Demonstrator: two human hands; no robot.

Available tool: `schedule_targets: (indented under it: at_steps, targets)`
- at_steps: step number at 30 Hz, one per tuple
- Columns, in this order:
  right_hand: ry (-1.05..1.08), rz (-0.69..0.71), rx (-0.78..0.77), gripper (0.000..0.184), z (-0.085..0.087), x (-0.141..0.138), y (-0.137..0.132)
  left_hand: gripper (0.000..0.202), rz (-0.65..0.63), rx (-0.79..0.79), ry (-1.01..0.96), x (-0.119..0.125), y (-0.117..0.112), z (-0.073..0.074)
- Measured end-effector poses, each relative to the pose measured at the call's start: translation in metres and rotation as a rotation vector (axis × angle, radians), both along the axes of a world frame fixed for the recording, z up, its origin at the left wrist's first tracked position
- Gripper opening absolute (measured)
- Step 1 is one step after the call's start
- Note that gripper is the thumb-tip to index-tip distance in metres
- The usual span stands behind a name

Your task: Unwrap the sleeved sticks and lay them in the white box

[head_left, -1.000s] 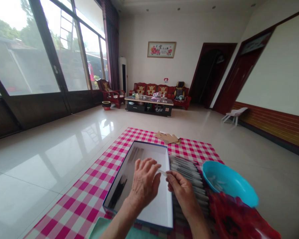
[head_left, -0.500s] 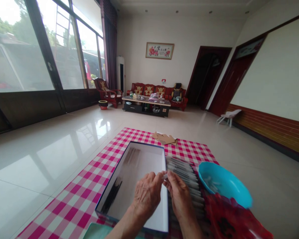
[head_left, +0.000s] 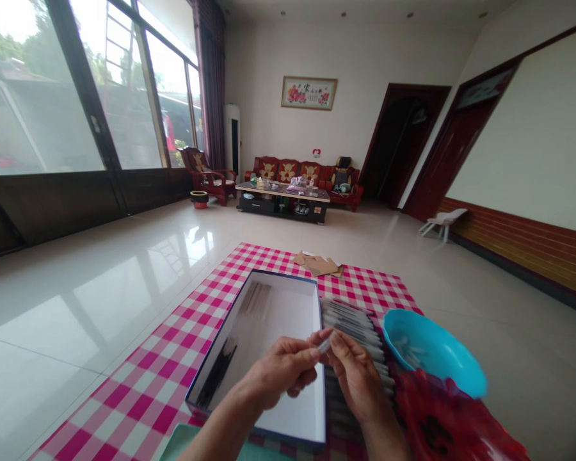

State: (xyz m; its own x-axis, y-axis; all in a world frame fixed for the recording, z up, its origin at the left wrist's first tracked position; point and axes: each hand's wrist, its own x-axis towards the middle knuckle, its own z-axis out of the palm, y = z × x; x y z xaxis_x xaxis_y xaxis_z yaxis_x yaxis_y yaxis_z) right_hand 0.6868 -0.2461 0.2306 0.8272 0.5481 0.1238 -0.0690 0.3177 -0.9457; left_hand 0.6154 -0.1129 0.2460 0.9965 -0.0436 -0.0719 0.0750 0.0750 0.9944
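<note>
My left hand (head_left: 284, 372) and my right hand (head_left: 360, 379) meet over the right edge of a shallow white box (head_left: 288, 320) with a dark blue rim. Between their fingertips is a small translucent piece (head_left: 324, 346), like a pen cap; both hands pinch it. Thin dark pen-like sticks (head_left: 217, 372) lie inside the box at its left, and a paler bundle (head_left: 255, 299) lies near its far end. Right of the box is a row of grey, pen-like sticks (head_left: 352, 320), partly hidden by my right hand.
A blue bowl (head_left: 461, 365) holding small translucent pieces stands at the right, beside a crumpled red plastic bag (head_left: 446, 413). Torn cardboard (head_left: 319, 264) lies at the far end of the checkered cloth (head_left: 139, 374). A coffee table (head_left: 281, 203) and sofa stand farther back.
Both hands have shifted slightly right with the small piece. My left hand has turned, so its thumb side and curled fingers now show. The view has tilted slightly.
</note>
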Motion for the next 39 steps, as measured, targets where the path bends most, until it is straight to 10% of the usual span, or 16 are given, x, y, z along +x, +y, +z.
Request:
schedule_targets:
  at_steps: [9, 14, 21, 24, 32, 36, 39]
  targets:
    - [0.07, -0.23, -0.025, 0.026, -0.007, 0.0, 0.01, 0.026, 0.448, 0.937, -0.405, -0.002, -0.017, -0.008]
    - [0.017, -0.167, 0.016, 0.022, 0.0, -0.002, 0.005, 0.023, 0.389, 0.527, -0.337, -0.002, -0.016, -0.002]
    - [0.007, -0.054, 0.07, 0.022, 0.005, -0.002, -0.002, 0.033, -0.027, -0.282, 0.075, 0.001, -0.004, 0.003]
    - [0.039, -0.095, 0.057, 0.024, 0.004, -0.001, 0.0, 0.031, 0.072, -0.12, -0.038, 0.001, -0.008, 0.002]
    - [0.235, -0.23, 0.138, 0.024, 0.0, -0.014, 0.025, 0.029, 0.478, 0.915, -0.436, -0.003, -0.02, -0.009]
    - [0.256, -0.279, 0.139, 0.022, -0.001, -0.016, 0.025, 0.03, 0.497, 0.927, -0.459, -0.005, -0.022, -0.008]
    - [0.204, -0.254, 0.109, 0.019, 0.002, -0.014, 0.018, 0.023, 0.418, 0.655, -0.385, -0.006, -0.021, 0.0]
